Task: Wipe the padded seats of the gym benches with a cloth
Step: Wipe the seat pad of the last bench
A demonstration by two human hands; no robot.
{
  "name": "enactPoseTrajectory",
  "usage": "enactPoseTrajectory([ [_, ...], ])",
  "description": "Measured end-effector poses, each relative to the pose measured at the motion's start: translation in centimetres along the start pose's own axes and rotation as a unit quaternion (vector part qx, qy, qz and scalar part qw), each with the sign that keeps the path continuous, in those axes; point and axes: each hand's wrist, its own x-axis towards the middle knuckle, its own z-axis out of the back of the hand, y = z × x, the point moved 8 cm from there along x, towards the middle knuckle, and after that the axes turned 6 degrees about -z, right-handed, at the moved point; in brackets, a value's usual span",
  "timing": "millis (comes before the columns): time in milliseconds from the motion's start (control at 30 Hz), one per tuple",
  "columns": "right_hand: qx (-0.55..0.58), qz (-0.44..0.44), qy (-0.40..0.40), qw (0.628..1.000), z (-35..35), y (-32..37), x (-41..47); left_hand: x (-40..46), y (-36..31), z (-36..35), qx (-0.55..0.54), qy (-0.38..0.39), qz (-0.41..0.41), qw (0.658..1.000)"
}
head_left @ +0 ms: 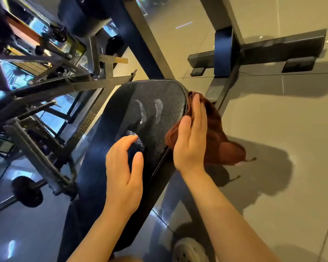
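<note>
A person's two bare forearms reach forward over a black padded bench seat [133,140] that runs away from the camera. The left hand [121,173] hovers over or rests on the pad, fingers loosely curved and slightly apart, gripping nothing. The right hand [191,137], fingers straight and held together, presses a rust-brown cloth [222,140] flat against the seat's right edge; most of the cloth hangs off the side above the pale tiled floor [284,186]. Pale smudges mark the textured vinyl just ahead of the left fingertips. Beyond the pad's rounded end stand the bench's dark steel frame [223,87] and, at left, further gym equipment [45,87].
</note>
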Motion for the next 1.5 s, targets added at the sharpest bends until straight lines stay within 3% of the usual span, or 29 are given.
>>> enactPoseTrajectory([
  [133, -0.064, 0.058, 0.001, 0.996, -1.2, -1.5, -6.9, 0.8, -0.8, -1.3, 0.034, -0.020, -0.028, 0.999],
  [267, -0.030, 0.077, 0.022, 0.996, -0.4, -0.1, -3.6, 0.6, -0.9, -1.3, 0.071, -0.063, -0.030, 0.995],
  [400, 0.004, 0.001, 0.116, 0.993, -0.3, 1.0, 6.5, 0.7, -1.0, -1.5, 0.082, -0.069, -0.016, 0.994],
  [500, 0.027, -0.065, 0.190, 0.979, -1.1, 0.0, 9.1, 0.7, -0.9, -1.9, 0.087, -0.059, -0.006, 0.994],
  [700, 0.085, -0.074, 0.097, 0.989, 0.4, -1.0, 4.5, 1.0, -0.9, -1.9, 0.098, -0.054, 0.005, 0.994],
  [800, 0.046, -0.033, 0.062, 0.996, 1.1, -1.5, -1.0, 0.9, -1.0, -2.0, 0.093, -0.057, 0.001, 0.994],
  [900, 0.006, -0.048, 0.078, 0.996, 0.6, -1.4, -4.9, 0.9, -1.1, -1.9, 0.099, -0.067, -0.010, 0.993],
  [1033, 0.032, -0.054, 0.080, 0.995, 0.6, -0.6, -0.7, 0.9, -1.2, -1.9, 0.109, -0.076, -0.016, 0.991],
  [1133, 0.082, -0.142, 0.110, 0.980, 0.2, -1.7, 4.9, 1.1, -1.3, -2.1, 0.120, -0.066, -0.013, 0.991],
  [1200, 0.094, -0.156, 0.105, 0.978, 0.0, -2.0, 6.0, 1.0, -1.3, -2.2, 0.134, -0.053, -0.007, 0.990],
  [1367, 0.086, -0.061, 0.030, 0.994, 1.7, -1.3, 0.0, 1.2, -1.4, -2.3, 0.126, -0.037, -0.016, 0.991],
  [1500, 0.006, 0.004, 0.033, 0.999, 1.0, -0.4, -5.1, 1.3, -1.3, -2.2, 0.116, -0.051, -0.016, 0.992],
])
